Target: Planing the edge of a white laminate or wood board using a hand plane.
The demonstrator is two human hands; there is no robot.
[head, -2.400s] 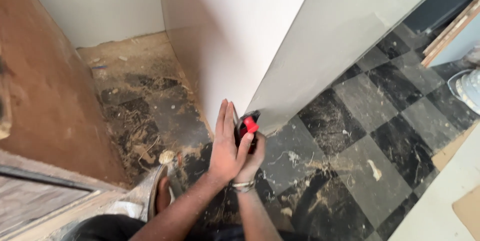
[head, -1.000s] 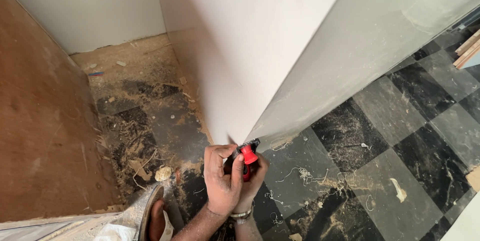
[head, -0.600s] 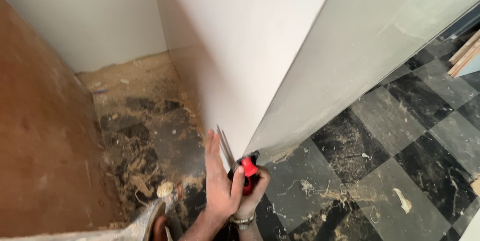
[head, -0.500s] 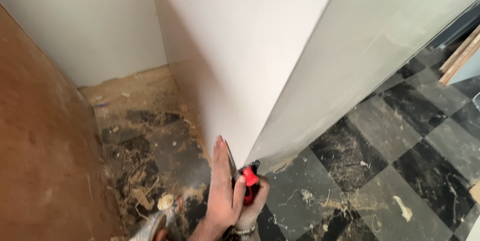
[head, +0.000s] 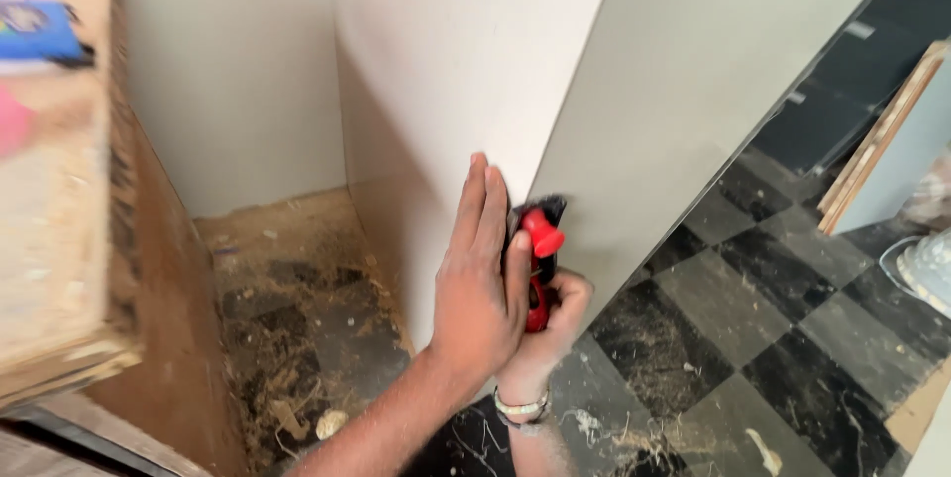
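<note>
Right at the corner edge of the white panel (head: 466, 51), my right hand (head: 551, 323) is wrapped tight around a small red and black trimmer tool (head: 536, 257), fingers curled under its body, with the red knob sticking up at the top. The tool sits pressed against the vertical edge where the white face meets the greyer side face (head: 693, 101). My left hand (head: 481, 284) is laid flat and open against the white face just beside the tool, fingers straight and pointing up, palm side touching the tool and my other hand. There's a metal bracelet (head: 521, 406) on my right wrist.

Below that, the black and grey checkered floor (head: 753, 338) is scuffed, with shavings scattered near the panel's foot. To the left there's a pile of wood shavings and dust (head: 287, 328) in the recess, boxed in by a brown board (head: 178, 338). Further off on the right, some boards (head: 877, 140) lean upright.
</note>
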